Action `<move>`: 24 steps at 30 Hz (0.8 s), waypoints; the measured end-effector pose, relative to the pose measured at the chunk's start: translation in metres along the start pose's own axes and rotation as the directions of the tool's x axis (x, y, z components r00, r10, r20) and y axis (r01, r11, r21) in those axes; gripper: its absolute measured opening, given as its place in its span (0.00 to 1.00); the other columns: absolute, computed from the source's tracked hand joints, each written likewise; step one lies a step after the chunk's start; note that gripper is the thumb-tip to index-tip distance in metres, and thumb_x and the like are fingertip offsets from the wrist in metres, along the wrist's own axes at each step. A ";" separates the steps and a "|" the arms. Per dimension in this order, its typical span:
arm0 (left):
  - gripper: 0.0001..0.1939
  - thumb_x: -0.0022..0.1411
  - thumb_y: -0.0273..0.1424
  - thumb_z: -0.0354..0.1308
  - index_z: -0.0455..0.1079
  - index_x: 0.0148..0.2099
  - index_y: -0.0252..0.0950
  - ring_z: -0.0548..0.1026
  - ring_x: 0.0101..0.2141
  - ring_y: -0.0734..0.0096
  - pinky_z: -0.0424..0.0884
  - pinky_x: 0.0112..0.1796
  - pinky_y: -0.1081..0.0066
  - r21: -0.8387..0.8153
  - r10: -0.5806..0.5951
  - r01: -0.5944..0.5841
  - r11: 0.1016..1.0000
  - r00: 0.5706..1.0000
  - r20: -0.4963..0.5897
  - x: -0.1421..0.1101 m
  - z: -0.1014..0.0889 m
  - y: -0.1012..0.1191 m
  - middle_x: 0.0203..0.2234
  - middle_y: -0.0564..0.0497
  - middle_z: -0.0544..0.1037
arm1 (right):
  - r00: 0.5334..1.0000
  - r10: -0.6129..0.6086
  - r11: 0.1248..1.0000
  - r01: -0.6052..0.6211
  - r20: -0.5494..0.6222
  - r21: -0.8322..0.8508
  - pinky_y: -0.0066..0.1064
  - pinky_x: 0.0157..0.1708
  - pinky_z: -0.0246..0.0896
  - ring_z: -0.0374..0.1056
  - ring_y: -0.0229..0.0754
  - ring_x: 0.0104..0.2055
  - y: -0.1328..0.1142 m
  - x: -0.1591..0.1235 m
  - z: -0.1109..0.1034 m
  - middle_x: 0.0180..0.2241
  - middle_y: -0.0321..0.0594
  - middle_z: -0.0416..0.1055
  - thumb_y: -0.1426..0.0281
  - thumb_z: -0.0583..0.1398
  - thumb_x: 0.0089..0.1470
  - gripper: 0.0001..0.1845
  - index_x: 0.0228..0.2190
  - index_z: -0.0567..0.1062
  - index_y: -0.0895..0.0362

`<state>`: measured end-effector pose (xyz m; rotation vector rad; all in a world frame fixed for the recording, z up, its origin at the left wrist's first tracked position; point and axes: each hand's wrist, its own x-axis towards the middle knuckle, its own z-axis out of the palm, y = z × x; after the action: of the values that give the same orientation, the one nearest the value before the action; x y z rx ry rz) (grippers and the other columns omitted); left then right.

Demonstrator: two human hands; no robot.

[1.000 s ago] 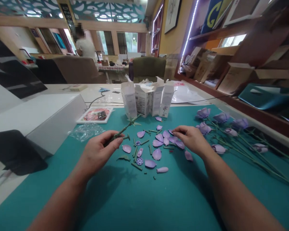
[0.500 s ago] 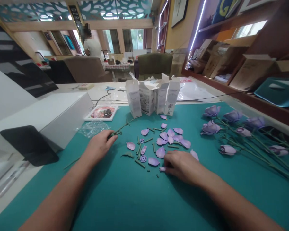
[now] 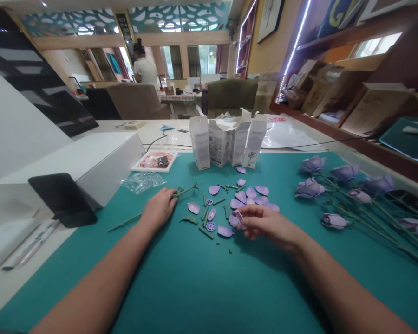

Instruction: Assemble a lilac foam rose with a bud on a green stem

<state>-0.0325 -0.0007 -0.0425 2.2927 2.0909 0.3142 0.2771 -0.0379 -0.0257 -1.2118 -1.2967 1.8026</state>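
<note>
Petal piece [image 3: 238, 215] is nearest to us, pinched between the thumb and fingers of the right hand [image 3: 270, 227], do we agree?

Yes, we agree, that hand is closed on it, just above the loose parts. And the left hand [image 3: 159, 208]?

It lies low on the teal mat [image 3: 181, 287], and its fingers curl at a green plastic stem [image 3: 186, 191]. We cannot tell if the grip is firm. We see no bloom on this stem.

What do we find between the hands?

Many loose purple petals [image 3: 251, 191], short green stem pieces [image 3: 205, 213], a green leaf [image 3: 190, 220] and a small purple star-shaped disc [image 3: 211, 226]. So much is left in parts.

And what is done?

To the right lie purple flowers on long stems [image 3: 344, 172], which look complete, we think.

Further away?

Opened white boxes [image 3: 199, 144] stand at the far edge of the mat, near a plastic bag [image 3: 142, 182] and a picture card [image 3: 155, 161]. Beyond them we see a shelf [image 3: 369, 150] on the right, green chair [image 3: 231, 95] and a person in a white shirt [image 3: 145, 69].
</note>
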 end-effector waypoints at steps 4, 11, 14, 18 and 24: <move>0.16 0.67 0.32 0.47 0.70 0.52 0.36 0.74 0.46 0.59 0.68 0.44 0.66 0.023 -0.020 0.020 1.000 1.000 0.002 -0.001 0.003 0.001 0.46 0.44 0.76 | 1.000 0.005 0.996 -0.006 0.008 0.093 0.23 0.23 0.63 0.69 0.32 0.24 0.006 0.004 -0.001 0.28 0.37 0.77 0.66 0.72 0.39 0.18 0.33 0.76 0.58; 0.16 0.65 0.33 0.53 0.70 0.53 0.35 0.73 0.46 0.55 0.68 0.42 0.63 0.057 -0.035 0.034 0.998 0.999 0.014 -0.005 -0.008 0.004 0.45 0.42 0.75 | 0.994 -0.089 0.976 0.101 -0.067 0.192 0.22 0.22 0.63 0.69 0.33 0.24 0.003 0.003 -0.009 0.27 0.37 0.76 0.66 0.74 0.37 0.17 0.30 0.78 0.57; 0.17 0.64 0.36 0.54 0.70 0.53 0.35 0.70 0.48 0.54 0.66 0.44 0.62 0.054 -0.012 0.014 0.998 0.999 -0.033 -0.009 -0.021 0.018 0.47 0.42 0.74 | 0.983 -0.125 0.958 0.155 -0.136 0.240 0.22 0.23 0.66 0.69 0.33 0.25 0.000 0.002 -0.016 0.29 0.37 0.76 0.67 0.74 0.37 0.16 0.31 0.79 0.56; 0.10 0.65 0.37 0.55 0.73 0.43 0.38 0.72 0.43 0.59 0.65 0.41 0.64 -0.008 0.269 -0.269 0.963 0.962 0.041 -0.014 -0.027 0.059 0.42 0.46 0.77 | 0.970 -0.161 0.944 0.206 -0.184 0.260 0.22 0.25 0.68 0.69 0.33 0.27 0.000 0.004 -0.023 0.31 0.37 0.76 0.66 0.73 0.38 0.15 0.31 0.80 0.55; 0.11 0.63 0.35 0.54 0.73 0.37 0.33 0.72 0.40 0.54 0.63 0.36 0.61 0.151 0.348 -0.370 0.917 0.925 0.153 -0.012 -0.008 0.099 0.36 0.42 0.77 | 0.922 -0.208 0.877 0.324 -0.327 0.355 0.21 0.24 0.69 0.69 0.32 0.25 -0.009 -0.002 -0.034 0.28 0.34 0.76 0.66 0.73 0.37 0.16 0.31 0.79 0.54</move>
<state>0.0625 -0.0233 -0.0210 2.7208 1.6928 -0.0140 0.3091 -0.0231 -0.0201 -0.9573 -0.8296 1.5313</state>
